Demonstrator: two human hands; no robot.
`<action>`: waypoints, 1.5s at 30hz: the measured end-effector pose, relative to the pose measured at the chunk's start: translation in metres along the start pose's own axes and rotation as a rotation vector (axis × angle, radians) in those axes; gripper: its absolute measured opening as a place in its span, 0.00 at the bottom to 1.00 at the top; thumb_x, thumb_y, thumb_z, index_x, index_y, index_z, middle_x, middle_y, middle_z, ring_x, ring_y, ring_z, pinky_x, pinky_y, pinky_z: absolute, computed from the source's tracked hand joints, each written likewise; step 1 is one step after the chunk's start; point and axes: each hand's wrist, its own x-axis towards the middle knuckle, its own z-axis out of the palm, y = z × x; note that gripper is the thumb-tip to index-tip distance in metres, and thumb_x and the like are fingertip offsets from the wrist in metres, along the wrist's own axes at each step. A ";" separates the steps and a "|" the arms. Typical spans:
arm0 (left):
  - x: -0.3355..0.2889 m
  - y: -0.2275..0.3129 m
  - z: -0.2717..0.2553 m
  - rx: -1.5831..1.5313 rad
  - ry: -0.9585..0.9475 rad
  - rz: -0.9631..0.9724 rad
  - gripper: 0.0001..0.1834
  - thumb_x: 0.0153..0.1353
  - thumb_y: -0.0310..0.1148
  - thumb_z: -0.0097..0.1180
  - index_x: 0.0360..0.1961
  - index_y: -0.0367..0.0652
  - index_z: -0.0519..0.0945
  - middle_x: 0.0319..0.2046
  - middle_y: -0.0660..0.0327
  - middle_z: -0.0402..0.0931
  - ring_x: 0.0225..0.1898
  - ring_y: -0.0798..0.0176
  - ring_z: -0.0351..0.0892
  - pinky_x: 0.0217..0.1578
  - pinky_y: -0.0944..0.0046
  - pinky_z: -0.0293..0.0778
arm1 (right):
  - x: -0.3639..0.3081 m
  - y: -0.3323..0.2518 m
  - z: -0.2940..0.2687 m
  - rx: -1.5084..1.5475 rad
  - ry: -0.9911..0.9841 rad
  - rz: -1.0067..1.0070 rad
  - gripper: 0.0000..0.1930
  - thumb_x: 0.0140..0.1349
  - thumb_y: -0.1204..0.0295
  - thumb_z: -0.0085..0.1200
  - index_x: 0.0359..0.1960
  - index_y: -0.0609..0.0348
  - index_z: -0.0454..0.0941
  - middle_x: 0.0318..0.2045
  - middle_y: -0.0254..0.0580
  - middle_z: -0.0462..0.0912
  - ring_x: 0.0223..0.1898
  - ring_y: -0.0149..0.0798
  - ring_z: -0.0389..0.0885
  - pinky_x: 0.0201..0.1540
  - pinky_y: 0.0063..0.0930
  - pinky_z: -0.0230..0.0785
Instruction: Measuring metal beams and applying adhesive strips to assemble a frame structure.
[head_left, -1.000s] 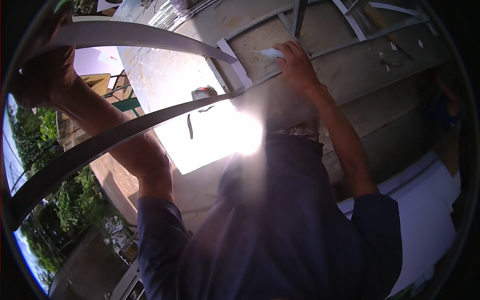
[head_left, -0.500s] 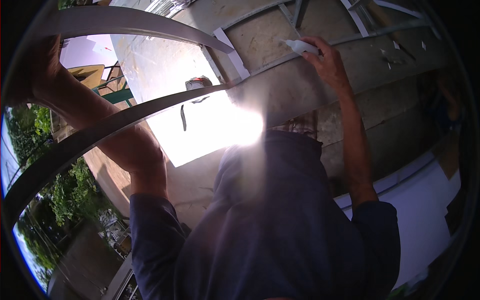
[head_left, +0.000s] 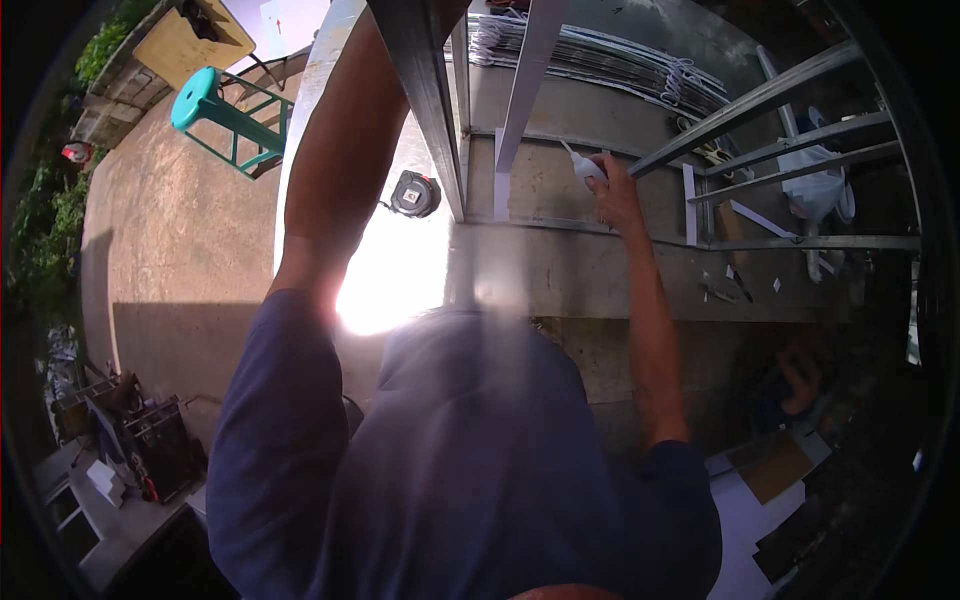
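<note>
In my right hand (head_left: 618, 195) is a small white squeeze bottle (head_left: 588, 172) with a thin nozzle, its tip pointing up and left. The fingers wrap round the bottle, over a metal frame (head_left: 560, 222) on the worktable. My left forearm (head_left: 345, 130) reaches up to the top edge beside a raised grey metal bar (head_left: 425, 90); the left fingers are out of sight. Between the two arms, a pale flat strip (head_left: 530, 85) slants down to the frame. A black tape measure (head_left: 413, 194) lies on the sunlit part of the table, near the left forearm.
Bundled metal lengths tied with white cord (head_left: 680, 78) lie at the back. Rails of a metal framework (head_left: 800, 150) rise on the right, near a plastic bag (head_left: 812, 185) and scissors (head_left: 714, 154). A green stool (head_left: 202, 95) stands left. Another person's limbs (head_left: 800, 370) show dimly at right.
My view has swung left, showing more floor and the stool. The long bar and my left arm have shifted from the left edge to upper middle. My right hand still holds the bottle.
</note>
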 end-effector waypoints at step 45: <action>0.058 -0.027 -0.093 -0.164 0.064 -0.284 0.16 0.54 0.50 0.64 0.27 0.49 0.88 0.28 0.68 0.82 0.29 0.69 0.75 0.25 0.64 0.68 | 0.110 -0.003 -0.047 -0.659 -0.570 -0.227 0.20 0.58 0.80 0.49 0.54 0.63 0.74 0.51 0.57 0.77 0.56 0.60 0.72 0.60 0.46 0.61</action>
